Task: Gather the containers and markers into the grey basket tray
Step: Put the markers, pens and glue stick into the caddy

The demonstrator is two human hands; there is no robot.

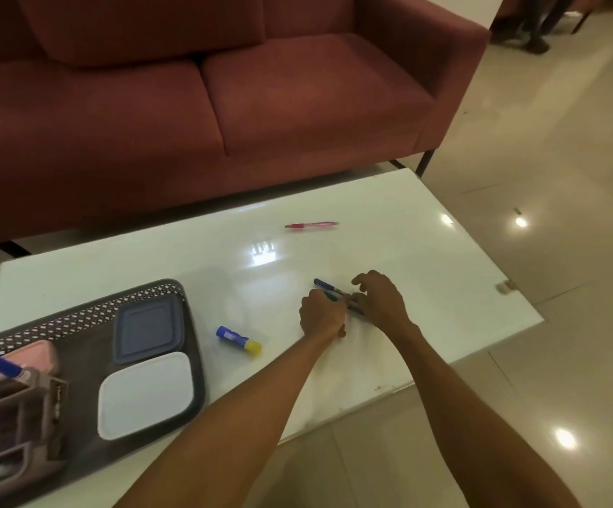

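Both hands meet over two markers lying on the white table (426,258). My left hand (321,315) is closed around a green marker (330,295), of which only the tip shows. My right hand (380,300) pinches the blue marker (325,284) at its near end, fingers curled. The grey basket tray (89,346) sits at the table's left and holds a dark blue lidded container (149,330), a white lidded container (145,394) and a pink container (35,355). A blue and yellow glue stick (238,339) lies between the tray and my hands.
A red pen (310,225) lies further back on the table. A grey organiser (8,416) with a blue marker in it stands at the tray's near left corner. A maroon sofa (224,86) faces the table's far edge. Tiled floor lies to the right.
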